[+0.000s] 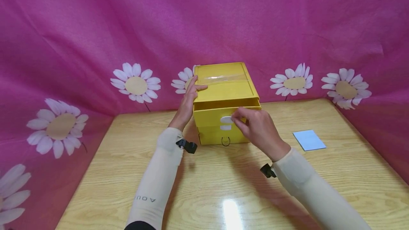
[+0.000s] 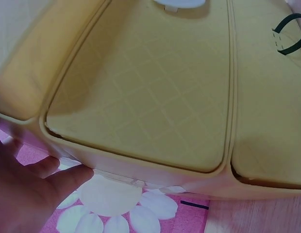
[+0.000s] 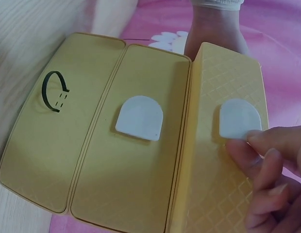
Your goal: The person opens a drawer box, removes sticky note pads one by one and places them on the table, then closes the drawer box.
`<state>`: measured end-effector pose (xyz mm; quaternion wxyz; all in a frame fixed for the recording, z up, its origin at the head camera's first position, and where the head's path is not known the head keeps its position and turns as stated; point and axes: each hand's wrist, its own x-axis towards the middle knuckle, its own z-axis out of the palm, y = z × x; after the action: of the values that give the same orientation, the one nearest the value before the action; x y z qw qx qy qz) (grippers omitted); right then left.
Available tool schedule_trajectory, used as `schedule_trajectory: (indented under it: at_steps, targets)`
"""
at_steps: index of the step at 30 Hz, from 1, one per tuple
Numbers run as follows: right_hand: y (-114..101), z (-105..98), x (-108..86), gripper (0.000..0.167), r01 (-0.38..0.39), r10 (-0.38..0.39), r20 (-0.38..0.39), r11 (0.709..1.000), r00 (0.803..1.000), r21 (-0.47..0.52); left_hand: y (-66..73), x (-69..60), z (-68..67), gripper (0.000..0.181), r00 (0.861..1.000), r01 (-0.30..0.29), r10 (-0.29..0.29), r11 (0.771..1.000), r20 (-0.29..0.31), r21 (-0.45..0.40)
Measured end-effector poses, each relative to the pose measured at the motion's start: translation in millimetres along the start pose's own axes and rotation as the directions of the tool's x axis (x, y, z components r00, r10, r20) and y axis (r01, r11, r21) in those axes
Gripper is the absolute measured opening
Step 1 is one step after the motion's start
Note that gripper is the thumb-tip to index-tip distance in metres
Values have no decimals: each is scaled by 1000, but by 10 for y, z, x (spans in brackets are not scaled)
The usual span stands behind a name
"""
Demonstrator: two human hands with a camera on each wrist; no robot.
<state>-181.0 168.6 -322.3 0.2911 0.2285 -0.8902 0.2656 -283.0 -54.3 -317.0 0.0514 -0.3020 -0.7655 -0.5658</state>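
Behind: pink daisy cloth (image 1: 207,20) | beneath: wood-grain table (image 1: 204,187) | atop: yellow box (image 1: 225,91)

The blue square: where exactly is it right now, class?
In the head view, the blue square lies on the right side of the wooden table, to the right of the yellow box and the right hand.

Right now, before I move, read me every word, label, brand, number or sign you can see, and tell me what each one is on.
"AQU", as best I can tell, on the left arm's cream fabric sleeve; it's small and partly curves out of sight, so I can't be certain.
No readable text shows on the yellow box with drawers or the square light-blue pad.
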Motion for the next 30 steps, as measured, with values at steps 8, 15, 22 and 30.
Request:
schedule_trajectory:
  at_steps: [8,15,22,30]
  targets:
    - [52,7,37,3,4,-4,-1,1000,1000,18,-305,95,19,50,1000,0,0,1000,-7,-12]
    - [79,21,57,3,-3,3,-3,1000,1000,30,-307,98,28,50,1000,-25,24,1000,-19,-9]
    - [101,48,82,3,-3,3,-8,999,1000,38,-330,86,24,50,999,-25,25,999,-22,-20]
    - [125,70,112,3,1,0,-16,999,1000,41,-332,79,13,51,999,-28,28,999,-23,-20]
